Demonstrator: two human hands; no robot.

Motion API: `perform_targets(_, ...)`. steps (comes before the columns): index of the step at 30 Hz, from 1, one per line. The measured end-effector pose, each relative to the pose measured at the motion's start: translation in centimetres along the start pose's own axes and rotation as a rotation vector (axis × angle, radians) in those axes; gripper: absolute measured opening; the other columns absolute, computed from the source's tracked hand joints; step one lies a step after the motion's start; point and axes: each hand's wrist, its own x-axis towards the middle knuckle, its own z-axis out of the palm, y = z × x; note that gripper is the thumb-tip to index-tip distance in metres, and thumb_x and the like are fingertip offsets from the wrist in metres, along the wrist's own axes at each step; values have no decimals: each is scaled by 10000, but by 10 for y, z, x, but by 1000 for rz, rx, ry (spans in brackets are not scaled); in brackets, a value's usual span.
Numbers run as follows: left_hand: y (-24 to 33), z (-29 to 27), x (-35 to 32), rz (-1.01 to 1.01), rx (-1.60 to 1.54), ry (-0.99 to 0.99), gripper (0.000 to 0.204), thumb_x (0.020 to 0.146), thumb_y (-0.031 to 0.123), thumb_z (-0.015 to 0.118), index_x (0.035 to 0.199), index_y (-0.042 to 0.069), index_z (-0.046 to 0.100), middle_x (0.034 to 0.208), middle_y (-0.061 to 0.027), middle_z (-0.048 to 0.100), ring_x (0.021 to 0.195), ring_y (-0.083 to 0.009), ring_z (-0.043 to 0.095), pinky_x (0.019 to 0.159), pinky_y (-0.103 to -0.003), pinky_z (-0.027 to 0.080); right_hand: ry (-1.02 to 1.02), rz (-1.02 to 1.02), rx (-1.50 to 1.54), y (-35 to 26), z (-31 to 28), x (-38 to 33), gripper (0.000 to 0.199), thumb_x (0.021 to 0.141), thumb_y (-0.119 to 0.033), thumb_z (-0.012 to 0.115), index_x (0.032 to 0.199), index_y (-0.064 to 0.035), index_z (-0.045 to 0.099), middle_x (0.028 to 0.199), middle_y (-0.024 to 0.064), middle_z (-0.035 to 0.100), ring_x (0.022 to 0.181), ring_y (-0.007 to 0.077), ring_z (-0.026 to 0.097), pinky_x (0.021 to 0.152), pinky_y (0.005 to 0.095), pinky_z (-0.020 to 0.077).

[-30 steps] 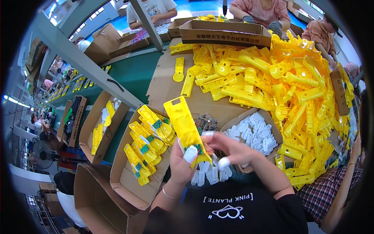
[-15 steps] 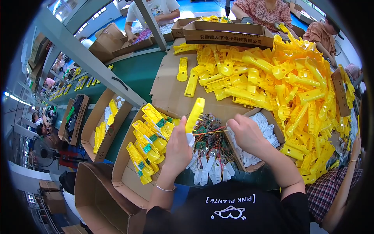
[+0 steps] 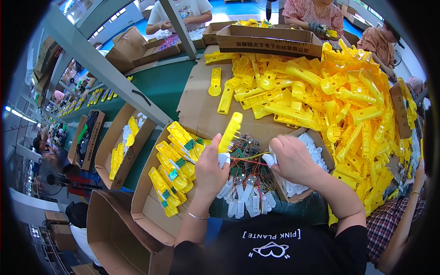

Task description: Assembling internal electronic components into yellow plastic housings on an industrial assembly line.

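My left hand is closed around a long yellow plastic shell, held upright with small pegs along its right edge. A white part shows at the same fingers. My right hand pinches a small white plastic piece. Thin red and yellow wires stretch between the two hands. Below them lies a heap of circuit boards with tangled wires and white tabs. Beside my right hand stands a carton of white plastic parts.
Left of my left hand, a carton holds yellow shells with green boards. A large pile of yellow shells covers the right side. A grey metal post slants across the left. Co-workers sit across the table and at right.
A white piece now shows in my right fingertips, where only wires showed before. My right hand has shifted slightly; my left hand keeps the yellow shell almost in place.
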Motion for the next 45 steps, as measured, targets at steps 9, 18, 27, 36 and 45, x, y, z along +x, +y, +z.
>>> perform_targets(9,-11,5,-4,-229,-283,-29,586,699,8,588,1243,19,372,989,-213,557,844,-352,573,711,-390,469,-67,-128,32,26,17,-10,199,647,-92,660,773,-40,515,687,94,538,720,284,547,629,365,431)
perform_targets(18,-11,5,-2,-321,-395,-56,542,706,4,592,1211,4,398,887,-153,578,748,-259,581,663,-329,465,-403,-192,439,6,1,-15,244,661,27,568,900,-21,566,850,130,550,824,310,545,701,380,447)
perform_targets(27,1,1,-10,-514,-1107,-215,427,745,-24,564,1131,35,391,904,-52,540,809,-132,563,716,-268,480,46,33,182,2,14,-23,215,630,-60,600,772,-5,449,786,162,438,785,325,457,684,368,383)
perform_targets(36,33,21,-26,-414,-1404,-373,434,784,3,532,1174,15,341,1059,-103,513,930,-162,556,834,-310,447,401,94,678,-28,13,-17,201,731,-118,658,829,-21,512,688,124,536,591,292,560,525,342,443)
perform_targets(45,45,32,-35,-344,-1250,-130,450,803,21,526,1200,24,312,1081,-83,491,985,-154,507,879,-295,395,279,109,753,-56,34,-34,264,798,-97,588,964,11,413,759,135,568,637,243,594,574,308,465)
